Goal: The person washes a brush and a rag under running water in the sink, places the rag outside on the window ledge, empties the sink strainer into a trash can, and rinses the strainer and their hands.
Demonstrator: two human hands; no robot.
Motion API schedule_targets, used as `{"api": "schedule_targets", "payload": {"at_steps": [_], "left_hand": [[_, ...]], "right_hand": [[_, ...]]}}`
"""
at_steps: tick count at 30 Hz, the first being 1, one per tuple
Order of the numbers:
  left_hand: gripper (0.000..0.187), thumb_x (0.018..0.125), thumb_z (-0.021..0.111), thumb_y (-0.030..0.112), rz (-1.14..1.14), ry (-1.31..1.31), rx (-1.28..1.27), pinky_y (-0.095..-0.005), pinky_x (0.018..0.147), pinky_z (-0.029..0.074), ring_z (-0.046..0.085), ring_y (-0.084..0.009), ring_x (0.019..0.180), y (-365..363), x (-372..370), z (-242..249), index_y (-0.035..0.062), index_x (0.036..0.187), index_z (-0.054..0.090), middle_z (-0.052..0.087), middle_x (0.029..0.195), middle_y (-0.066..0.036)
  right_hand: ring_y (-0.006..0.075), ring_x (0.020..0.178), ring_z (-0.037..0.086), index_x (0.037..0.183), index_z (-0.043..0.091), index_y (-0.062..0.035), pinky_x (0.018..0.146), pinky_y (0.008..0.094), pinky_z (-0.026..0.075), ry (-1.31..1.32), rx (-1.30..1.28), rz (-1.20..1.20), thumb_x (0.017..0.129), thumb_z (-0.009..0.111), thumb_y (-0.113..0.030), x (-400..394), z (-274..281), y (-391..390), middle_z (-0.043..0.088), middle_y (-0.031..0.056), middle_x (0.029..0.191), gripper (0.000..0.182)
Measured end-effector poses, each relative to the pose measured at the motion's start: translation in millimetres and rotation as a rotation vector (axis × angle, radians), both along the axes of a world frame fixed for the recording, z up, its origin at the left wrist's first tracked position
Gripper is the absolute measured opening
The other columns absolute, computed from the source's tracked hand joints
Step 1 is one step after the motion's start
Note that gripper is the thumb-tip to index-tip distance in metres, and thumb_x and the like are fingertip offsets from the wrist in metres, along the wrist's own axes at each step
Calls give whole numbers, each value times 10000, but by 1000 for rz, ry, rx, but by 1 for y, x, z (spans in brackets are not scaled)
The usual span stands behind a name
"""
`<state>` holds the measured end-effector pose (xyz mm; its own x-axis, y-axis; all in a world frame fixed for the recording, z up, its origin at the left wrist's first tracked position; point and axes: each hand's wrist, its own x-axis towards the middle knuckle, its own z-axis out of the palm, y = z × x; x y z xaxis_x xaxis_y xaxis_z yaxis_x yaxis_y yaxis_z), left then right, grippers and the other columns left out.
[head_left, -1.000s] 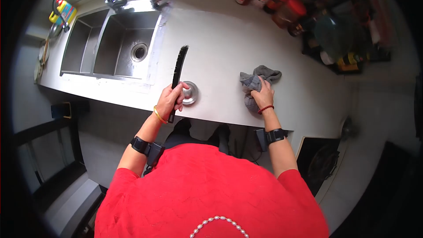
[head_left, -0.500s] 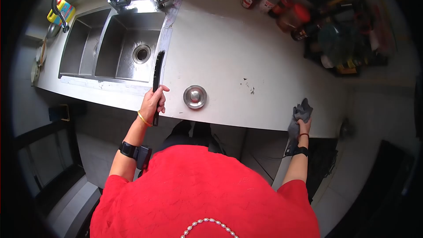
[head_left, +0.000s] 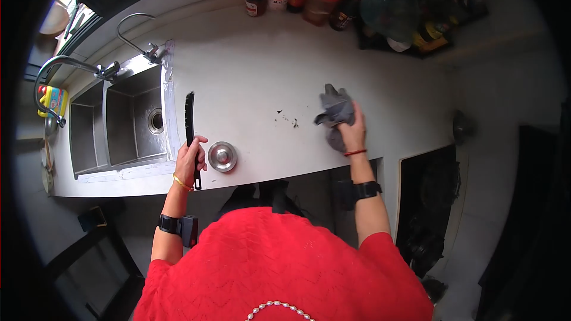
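My left hand (head_left: 189, 161) is closed round the handle of a black long-handled brush (head_left: 190, 113), its bristles pointing away from me beside the sink. Just right of that hand a round metal sink strainer or lid (head_left: 222, 157) sits near the counter's front edge. My right hand (head_left: 353, 132) grips a bunched grey cloth (head_left: 336, 107) low over the counter. Dark crumbs (head_left: 294, 123) lie scattered on the white counter (head_left: 250, 71), between the metal piece and the cloth.
A double steel sink (head_left: 134, 137) with a curved faucet (head_left: 71, 59) fills the left side. Jars and bottles (head_left: 324, 1) line the back wall, with a cluttered rack (head_left: 410, 41) at back right. A black stove (head_left: 431, 190) lies at lower right.
My right hand has brought the grey cloth leftward and farther in over the counter, nearer the crumbs. My left hand still holds the brush. The view has turned to the right.
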<state>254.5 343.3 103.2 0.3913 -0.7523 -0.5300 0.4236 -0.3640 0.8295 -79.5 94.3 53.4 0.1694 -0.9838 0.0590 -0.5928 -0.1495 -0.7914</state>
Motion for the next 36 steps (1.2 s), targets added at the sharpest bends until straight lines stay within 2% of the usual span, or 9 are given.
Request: {"api": "schedule_targets", "payload": {"at_steps": [4,5,8,10,11,13,17,26,36], "left_hand": [[275,901,417,286,2,-36,55,-208,381,381,348,-52,387,-7,-1,7,31,960,500,368,534,26],[275,899,419,285,7,-54,85,-207,379,377,348,-51,389,-5,-1,4,32,964,503,365,534,28],[273,894,429,282,16,-104,201,-203,369,362,351,-51,395,9,-1,-5,35,981,508,360,538,33],[280,891,438,286,26,-133,261,-204,363,356,356,-53,398,15,-2,-3,37,1000,505,361,542,34],[286,892,436,290,63,-121,227,-208,363,356,357,-54,400,21,0,-5,36,1012,493,362,542,32],[288,895,428,297,123,-119,208,-216,363,358,359,-60,400,27,4,-3,40,1024,456,373,547,18],[243,905,398,278,209,-121,179,-215,368,372,376,-74,389,38,19,-11,49,967,450,407,573,-2],[252,909,396,252,155,-27,121,-210,387,407,406,-59,410,35,60,-21,50,1030,484,429,597,8],[259,906,406,267,236,32,77,-215,402,415,416,-56,420,126,200,-31,60,1041,484,435,592,10]], "right_hand": [[279,1133,425,1240,381,1,954,332,331,73,-32,-200,636,632,-122,-65,51,-75,436,187,1222,665],[289,1135,421,1241,370,19,964,325,316,2,-27,-134,613,621,-117,-103,27,-110,435,194,1224,689],[253,1145,421,1242,376,25,948,302,318,543,119,-149,597,622,-163,-182,-46,-168,453,168,1227,716],[301,1075,486,1172,488,-26,892,351,384,309,323,-156,600,633,-266,-226,-99,-217,520,192,1143,636],[319,1074,480,1169,488,-32,888,362,387,651,368,-162,603,622,-278,-218,-105,-230,508,192,1161,632],[296,1105,461,1180,465,-28,907,346,373,764,343,-118,606,589,-222,-185,-73,-213,476,180,1206,619],[291,1146,425,1184,462,-40,941,318,341,721,242,80,594,577,-203,-143,-40,-175,471,157,1218,623],[366,1139,383,1277,365,-194,967,414,324,791,151,44,603,582,-289,-11,-23,-64,385,115,1279,714],[376,1098,411,1258,397,-183,956,402,331,675,262,11,581,577,-273,168,-13,54,390,114,1265,706]]}}
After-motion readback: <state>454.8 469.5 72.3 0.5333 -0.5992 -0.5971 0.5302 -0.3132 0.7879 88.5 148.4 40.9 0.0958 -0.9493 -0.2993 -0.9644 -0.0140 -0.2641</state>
